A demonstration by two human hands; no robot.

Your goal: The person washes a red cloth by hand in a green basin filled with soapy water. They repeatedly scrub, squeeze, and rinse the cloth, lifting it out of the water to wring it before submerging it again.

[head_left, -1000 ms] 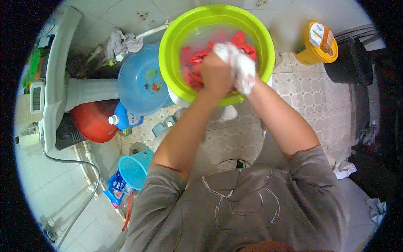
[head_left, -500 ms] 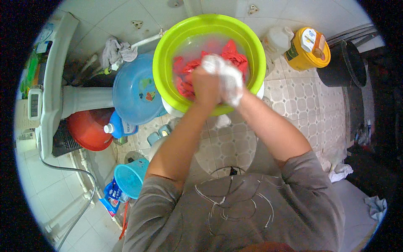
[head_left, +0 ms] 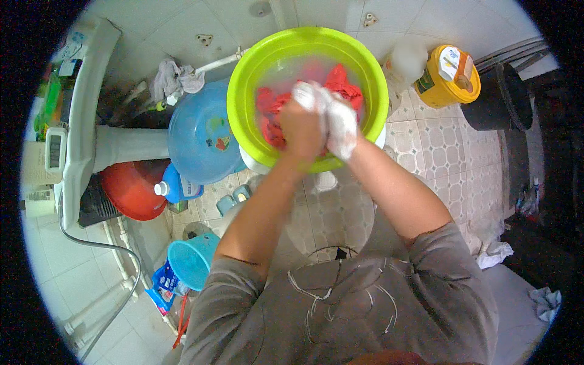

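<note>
A lime-green basin (head_left: 237,97) holds cloudy water and crumpled red cloth (head_left: 344,85). Above it my two hands are pressed together on a white cloth (head_left: 310,96), perhaps a sock. My left hand (head_left: 304,129) is closed, its back towards me, with the white fabric bulging out past its fingers. White material, cloth or suds, covers most of my right hand (head_left: 345,135), which is closed against the left. The fingers of the right hand are largely hidden. Both hands are slightly blurred.
Left of the basin stand a translucent blue tub (head_left: 191,131), a red basin (head_left: 131,188), a blue bottle (head_left: 179,185) and a turquoise bucket (head_left: 193,261). A pedestal sink (head_left: 131,143) is farther left. Right are a yellow bucket (head_left: 447,91) and a black bucket (head_left: 496,103).
The whole view has shifted slightly, so the basin sits a little lower and further right. My hands stay together on the white cloth, with the right hand slightly lower against the left.
</note>
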